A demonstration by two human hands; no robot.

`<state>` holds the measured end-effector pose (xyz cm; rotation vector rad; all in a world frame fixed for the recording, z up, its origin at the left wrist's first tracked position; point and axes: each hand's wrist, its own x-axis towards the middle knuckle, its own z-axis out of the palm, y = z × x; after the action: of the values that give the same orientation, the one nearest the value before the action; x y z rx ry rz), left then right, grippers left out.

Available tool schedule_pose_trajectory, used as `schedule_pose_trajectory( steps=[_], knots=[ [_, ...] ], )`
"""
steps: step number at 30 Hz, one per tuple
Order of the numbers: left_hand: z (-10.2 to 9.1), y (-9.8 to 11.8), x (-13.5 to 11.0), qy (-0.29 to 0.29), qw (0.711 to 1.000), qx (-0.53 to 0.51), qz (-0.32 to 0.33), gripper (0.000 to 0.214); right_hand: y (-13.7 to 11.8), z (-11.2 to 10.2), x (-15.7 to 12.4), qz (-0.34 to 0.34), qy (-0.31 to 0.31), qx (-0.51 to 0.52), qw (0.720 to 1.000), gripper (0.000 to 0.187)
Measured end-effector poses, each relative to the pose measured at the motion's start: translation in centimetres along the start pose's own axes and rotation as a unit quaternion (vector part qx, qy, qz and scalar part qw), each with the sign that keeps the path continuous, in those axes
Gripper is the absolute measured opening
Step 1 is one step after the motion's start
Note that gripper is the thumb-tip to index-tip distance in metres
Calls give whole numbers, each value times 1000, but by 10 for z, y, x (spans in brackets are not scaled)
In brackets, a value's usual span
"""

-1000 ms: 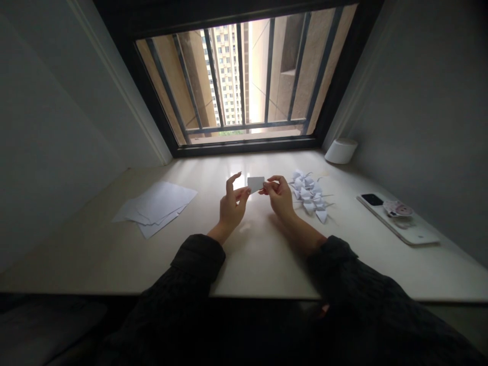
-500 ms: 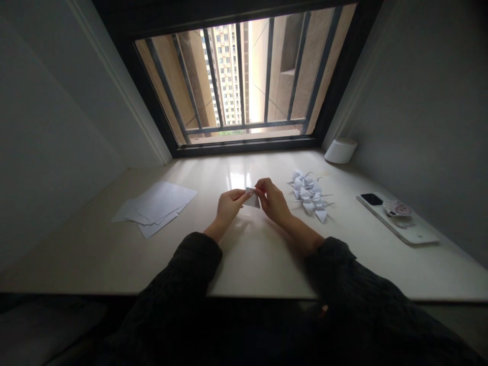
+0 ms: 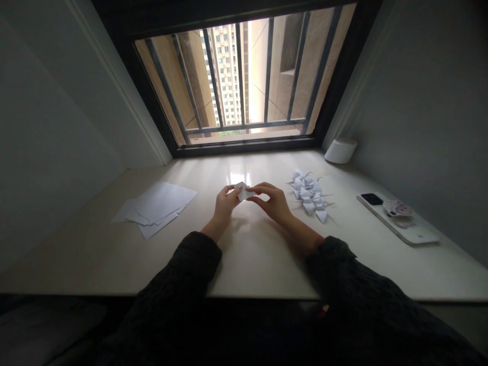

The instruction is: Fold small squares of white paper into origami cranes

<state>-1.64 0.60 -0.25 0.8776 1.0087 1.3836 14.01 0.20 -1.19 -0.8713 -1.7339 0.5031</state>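
Note:
A small folded piece of white paper (image 3: pixel 244 191) sits between my hands, above the middle of the cream tabletop (image 3: pixel 259 264). My left hand (image 3: pixel 226 203) pinches its left side with thumb and fingers. My right hand (image 3: pixel 271 200) holds its right corner with the fingertips. The hands partly hide the paper, so its exact folds are hard to make out. To the right of my right hand lies a heap of white origami cranes (image 3: pixel 309 195). Loose white paper sheets (image 3: pixel 156 208) lie to the left of my left hand.
A phone in a white case (image 3: pixel 396 218) lies near the right wall, with a round sticker on it. A white cylindrical object (image 3: pixel 340 151) stands in the far right corner. A barred window (image 3: pixel 244 76) closes the far side of the tabletop.
The white paper has gone from a flat rectangle to a small folded shape. My hands have moved closer together around it, and the sheets and cranes have not moved.

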Motion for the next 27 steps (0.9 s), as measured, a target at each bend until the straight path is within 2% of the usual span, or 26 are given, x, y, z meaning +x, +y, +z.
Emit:
schedule_pose_trajectory(
  steps=[4, 5, 10, 15, 20, 23, 27],
  knots=[
    [-1, 2, -2, -7, 996, 47, 69, 64, 1, 2, 0, 28, 19, 74, 997, 23],
    [-2, 2, -2, -16, 994, 67, 88, 64, 2, 2, 0, 39, 25, 94, 995, 22],
    [-3, 4, -2, -57, 977, 153, 138, 32, 5, 3, 2, 99, 53, 161, 981, 20],
    [-1, 5, -3, -87, 970, 141, 175, 31, 2, 1, 5, 149, 88, 202, 964, 23],
    [-3, 1, 0, -71, 958, 148, 235, 25, -3, 2, 6, 182, 94, 244, 948, 26],
    [-4, -1, 1, -47, 960, 148, 231, 22, -3, 2, 7, 199, 97, 258, 940, 24],
    [-2, -2, 0, -24, 975, 113, 189, 24, -1, 3, 6, 218, 96, 251, 938, 22]
  ],
)
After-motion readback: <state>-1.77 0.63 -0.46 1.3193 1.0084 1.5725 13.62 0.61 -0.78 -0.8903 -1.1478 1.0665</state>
